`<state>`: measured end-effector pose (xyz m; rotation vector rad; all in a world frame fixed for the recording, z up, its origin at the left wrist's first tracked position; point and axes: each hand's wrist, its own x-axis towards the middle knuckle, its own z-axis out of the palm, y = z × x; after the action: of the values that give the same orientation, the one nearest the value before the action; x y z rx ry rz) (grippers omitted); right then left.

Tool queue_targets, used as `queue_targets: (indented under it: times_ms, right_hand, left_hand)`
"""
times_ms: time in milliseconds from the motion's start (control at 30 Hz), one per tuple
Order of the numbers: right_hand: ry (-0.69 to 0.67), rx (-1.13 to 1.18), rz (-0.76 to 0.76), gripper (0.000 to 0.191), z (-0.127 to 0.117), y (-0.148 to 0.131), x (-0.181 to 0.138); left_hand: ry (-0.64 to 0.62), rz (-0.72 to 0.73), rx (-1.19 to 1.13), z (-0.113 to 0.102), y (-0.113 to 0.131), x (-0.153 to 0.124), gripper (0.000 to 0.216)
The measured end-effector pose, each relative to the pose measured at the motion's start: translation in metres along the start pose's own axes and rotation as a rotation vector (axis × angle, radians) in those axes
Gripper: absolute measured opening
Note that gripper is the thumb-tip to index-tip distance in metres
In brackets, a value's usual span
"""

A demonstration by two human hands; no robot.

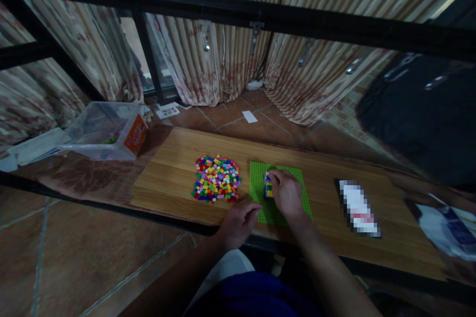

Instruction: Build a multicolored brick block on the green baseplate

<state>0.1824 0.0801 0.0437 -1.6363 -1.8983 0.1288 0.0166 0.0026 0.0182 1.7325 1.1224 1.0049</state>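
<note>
A green studded baseplate [275, 215] lies on the wooden table. Near its middle stands a small build of blue, yellow and white toy bricks [268, 189]. My right hand [287, 192] bends over this build from the right, its closed fingertips on the upper part of the bricks; the hand hides much of it. At the baseplate's near left edge is my left hand [241, 223], thumb and fingers pressed together. What it holds, if anything, is too small to tell. Left of the baseplate spreads a flat pile of loose, many-coloured toy bricks [217, 178].
The wooden table [163, 173] runs across the view. A clear plastic box [100, 131] with an orange label stands at the far left. A blurred-out white item [359, 208] lies right of the baseplate, a plastic packet [449, 228] farther right. Curtains [238, 64] hang behind.
</note>
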Motion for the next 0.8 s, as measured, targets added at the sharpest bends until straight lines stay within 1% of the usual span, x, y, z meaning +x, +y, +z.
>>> queue_targets:
  times_ms: [233, 400, 567, 800]
  right_hand:
    - [0.068, 0.01, -0.102, 0.033, 0.005, 0.002, -0.009]
    - [0.054, -0.018, -0.15, 0.033, 0.008, 0.007, -0.013]
    - [0.042, -0.014, -0.151, 0.036, 0.013, 0.011, -0.015]
    - [0.024, -0.048, -0.187, 0.037, 0.014, 0.013, -0.015]
  left_hand:
    - [0.019, 0.022, 0.017, 0.002, -0.001, -0.001, 0.02]
    - [0.013, 0.032, 0.017, 0.001, 0.0, 0.0, 0.019]
    - [0.009, 0.037, 0.021, 0.001, 0.002, -0.001, 0.02]
    - [0.01, 0.038, 0.024, 0.004, -0.006, -0.001, 0.02]
